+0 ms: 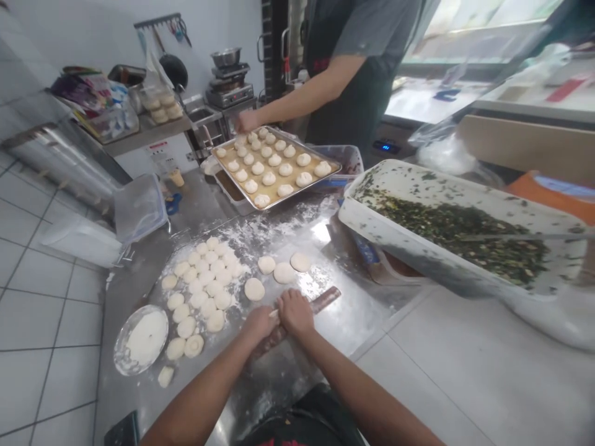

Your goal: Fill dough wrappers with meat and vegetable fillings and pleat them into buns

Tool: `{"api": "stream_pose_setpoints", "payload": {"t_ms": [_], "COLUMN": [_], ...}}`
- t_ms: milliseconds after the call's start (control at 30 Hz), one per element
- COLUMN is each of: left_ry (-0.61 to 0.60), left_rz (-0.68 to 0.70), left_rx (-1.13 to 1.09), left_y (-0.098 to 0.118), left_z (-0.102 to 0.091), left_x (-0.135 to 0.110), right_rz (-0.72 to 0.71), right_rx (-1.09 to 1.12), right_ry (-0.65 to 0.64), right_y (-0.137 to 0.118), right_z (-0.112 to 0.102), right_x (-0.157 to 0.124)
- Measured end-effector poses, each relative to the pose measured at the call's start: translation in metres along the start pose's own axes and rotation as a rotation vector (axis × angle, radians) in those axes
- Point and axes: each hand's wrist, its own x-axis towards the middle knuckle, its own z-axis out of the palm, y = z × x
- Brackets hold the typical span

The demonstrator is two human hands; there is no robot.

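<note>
My left hand [259, 323] and my right hand [294, 311] both press down on a brown rolling pin [324, 301] lying on the floured steel table [325, 328]. A sliver of white dough [274, 314] shows between the two hands, under the pin. Just beyond my hands lie three flattened dough rounds [283, 272] and one more [254, 289]. To the left sits a cluster of several small dough balls [204, 282]. A shallow metal bowl of flour [141, 339] stands at the near left.
Another person across the table has a hand [245, 121] at a baking tray [320, 183] of several shaped buns. A long white tub of chopped green filling [395, 232] stands at the right. Plastic containers [139, 207] and kitchen gear crowd the back left.
</note>
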Motion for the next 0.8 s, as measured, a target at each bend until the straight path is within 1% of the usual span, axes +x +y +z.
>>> {"api": "stream_pose_setpoints", "payload": {"t_ms": [67, 100, 167, 233, 333, 400, 500, 567, 667, 733, 800], "left_ry": [0.038, 0.056, 0.065, 0.033, -0.009, 0.007, 0.045, 0.036, 0.013, 0.029, 0.043], "left_rz": [0.0, -0.005, -0.013, -0.007, 0.014, 0.009, -0.031, -0.05, -0.044, -0.037, -0.032], "left_rx": [0.03, 0.038, 0.045, 0.048, 0.058, 0.067, 0.067, 0.055, 0.041, 0.029, -0.005], "left_y": [0.001, 0.0, -0.003, -0.005, -0.005, -0.005, -0.008, -0.009, -0.004, 0.001, 0.003], "left_z": [-0.001, -0.003, -0.005, -0.006, -0.003, -0.002, -0.005, -0.006, -0.004, -0.004, -0.008], "left_x": [0.0, -0.001, -0.004, -0.007, -0.009, -0.01, -0.015, -0.02, -0.026, -0.028, -0.031], "right_rz": [0.009, 0.002, -0.011, -0.021, 0.025, 0.021, -0.036, -0.057, -0.018, 0.002, -0.005], "right_rx": [0.003, 0.009, 0.019, 0.027, 0.011, 0.012, 0.03, 0.032, 0.009, -0.006, -0.012], "right_ry": [0.003, 0.0, -0.013, -0.026, -0.008, 0.004, 0.0, -0.004, 0.002, 0.029, 0.043], "right_y": [-0.003, -0.003, -0.002, -0.001, -0.004, -0.007, -0.006, -0.006, -0.009, -0.01, -0.008], "right_z": [0.001, 0.0, -0.004, -0.006, -0.003, -0.001, -0.004, -0.006, -0.004, -0.004, -0.005], "right_x": [0.008, 0.005, -0.01, -0.021, -0.016, -0.01, -0.021, -0.03, -0.025, -0.019, -0.022]}}
